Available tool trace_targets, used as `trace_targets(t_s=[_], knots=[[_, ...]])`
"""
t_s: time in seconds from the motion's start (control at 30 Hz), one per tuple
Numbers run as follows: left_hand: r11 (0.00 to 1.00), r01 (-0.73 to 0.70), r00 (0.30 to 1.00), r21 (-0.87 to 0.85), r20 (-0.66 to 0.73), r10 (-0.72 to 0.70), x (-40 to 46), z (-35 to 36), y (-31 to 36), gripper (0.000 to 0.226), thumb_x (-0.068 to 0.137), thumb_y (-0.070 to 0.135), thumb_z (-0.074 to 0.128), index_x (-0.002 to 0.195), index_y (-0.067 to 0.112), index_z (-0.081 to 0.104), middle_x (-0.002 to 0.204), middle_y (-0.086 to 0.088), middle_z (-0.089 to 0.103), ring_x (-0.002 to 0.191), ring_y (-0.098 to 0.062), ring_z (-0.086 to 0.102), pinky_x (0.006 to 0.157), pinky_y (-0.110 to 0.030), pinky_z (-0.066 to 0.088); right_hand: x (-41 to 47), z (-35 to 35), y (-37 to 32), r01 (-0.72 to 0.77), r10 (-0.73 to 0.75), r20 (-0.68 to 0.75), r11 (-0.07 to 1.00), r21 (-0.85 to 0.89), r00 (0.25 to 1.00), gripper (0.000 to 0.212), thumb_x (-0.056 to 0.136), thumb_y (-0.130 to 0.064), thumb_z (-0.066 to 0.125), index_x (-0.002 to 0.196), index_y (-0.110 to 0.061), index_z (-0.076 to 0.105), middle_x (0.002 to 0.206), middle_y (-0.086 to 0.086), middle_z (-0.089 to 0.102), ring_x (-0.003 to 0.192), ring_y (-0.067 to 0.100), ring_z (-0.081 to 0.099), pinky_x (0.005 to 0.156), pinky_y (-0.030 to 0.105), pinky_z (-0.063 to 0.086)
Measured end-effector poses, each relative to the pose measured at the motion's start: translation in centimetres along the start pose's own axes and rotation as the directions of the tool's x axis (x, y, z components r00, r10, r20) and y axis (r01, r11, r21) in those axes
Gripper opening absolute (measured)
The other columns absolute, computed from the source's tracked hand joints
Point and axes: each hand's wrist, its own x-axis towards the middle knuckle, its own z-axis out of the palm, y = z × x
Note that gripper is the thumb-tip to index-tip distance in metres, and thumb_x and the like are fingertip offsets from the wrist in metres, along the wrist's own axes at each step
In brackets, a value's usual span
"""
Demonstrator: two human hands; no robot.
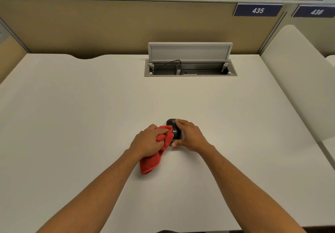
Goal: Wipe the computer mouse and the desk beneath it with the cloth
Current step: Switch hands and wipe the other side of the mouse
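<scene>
A black computer mouse (pixel 173 128) sits on the white desk (pixel 90 105), a little right of centre. My right hand (pixel 188 135) grips it from the right side, fingers over its top and thumb at its near end. My left hand (pixel 147 142) holds a bunched red cloth (pixel 154 160) and presses it against the mouse's left side. The loose end of the cloth trails on the desk toward me. The right part of the mouse is hidden under my fingers.
An open cable hatch (pixel 190 69) with a raised grey lid and a plugged-in black cable lies at the back of the desk. A beige partition (pixel 108 26) closes off the far edge. A white side panel (pixel 299 80) stands at the right.
</scene>
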Motion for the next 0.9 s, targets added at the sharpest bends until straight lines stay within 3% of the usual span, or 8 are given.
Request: trace_targets(t_s=[0.27, 0.43, 0.63, 0.73, 0.83, 0.9], knots=[[0.99, -0.025, 1.0, 0.139, 0.021, 0.022, 0.1, 0.1, -0.1, 0.043, 0.095, 0.043, 0.047, 0.138, 0.047, 0.047, 0.117, 0.003, 0.051, 0.092, -0.023, 0.06, 0.072, -0.03, 0.042, 0.1, -1.1, 0.2, 0.003, -0.008, 0.111, 0.999, 0.046, 0.994, 0.067, 0.097, -0.026, 0.056, 0.153, -0.012, 0.022, 0.159, 0.006, 0.023, 0.144, 0.025, 0.023, 0.117, 0.035, 0.02], [0.972, -0.103, 0.992, 0.209, 0.088, 0.086, -0.8, 0.2, 0.3, 0.051, 0.094, 0.043, 0.051, 0.144, 0.045, 0.041, 0.136, 0.003, 0.046, 0.101, -0.023, 0.059, 0.076, -0.027, 0.039, 0.4, -1.3, 0.4, 0.021, -0.017, 0.092, 0.998, -0.053, 0.996, 0.06, 0.099, -0.03, 0.05, 0.152, -0.015, 0.026, 0.158, 0.004, 0.027, 0.142, 0.025, 0.027, 0.114, 0.04, 0.027], [0.922, -0.236, 0.96, 0.305, 0.22, 0.173, -1.5, 0.8, 1.4, 0.048, 0.092, 0.04, 0.049, 0.139, 0.049, 0.045, 0.134, 0.006, 0.046, 0.106, -0.02, 0.054, 0.077, -0.028, 0.035, 0.6, -1.1, 0.7, 0.016, -0.007, 0.088, 0.995, -0.102, 0.996, 0.057, 0.1, -0.032, 0.047, 0.152, -0.019, 0.026, 0.159, 0.001, 0.027, 0.142, 0.023, 0.028, 0.112, 0.042, 0.029], [0.942, -0.211, 0.972, 0.261, 0.16, 0.173, -1.4, -0.1, 1.8, 0.053, 0.084, 0.054, 0.037, 0.135, 0.049, 0.048, 0.132, 0.008, 0.047, 0.092, -0.019, 0.055, 0.073, -0.029, 0.035, 0.7, -1.1, 0.9, 0.022, -0.012, 0.089, 0.993, -0.113, 0.996, 0.053, 0.102, -0.03, 0.043, 0.152, -0.021, 0.026, 0.159, -0.001, 0.027, 0.142, 0.023, 0.029, 0.11, 0.042, 0.03], [0.955, -0.178, 0.984, 0.237, 0.026, 0.177, -1.3, -1.3, 2.1, 0.073, 0.072, 0.07, 0.019, 0.132, 0.047, 0.052, 0.131, 0.006, 0.049, 0.092, -0.021, 0.06, 0.073, -0.029, 0.036, 0.7, -1.2, 1.1, 0.045, -0.035, 0.084, 0.992, -0.119, 0.996, 0.048, 0.104, -0.029, 0.036, 0.151, -0.024, 0.028, 0.158, -0.002, 0.028, 0.141, 0.024, 0.031, 0.107, 0.045, 0.033], [0.945, -0.174, 0.984, 0.275, 0.003, 0.181, -1.1, -1.6, 2.3, 0.064, 0.08, 0.068, 0.026, 0.132, 0.044, 0.053, 0.13, 0.004, 0.05, 0.094, -0.023, 0.061, 0.072, -0.029, 0.036, 0.7, -1.2, 1.1, 0.049, -0.038, 0.083, 0.991, -0.124, 0.996, 0.047, 0.104, -0.026, 0.036, 0.151, -0.025, 0.029, 0.158, -0.002, 0.028, 0.14, 0.025, 0.031, 0.106, 0.046, 0.033]])
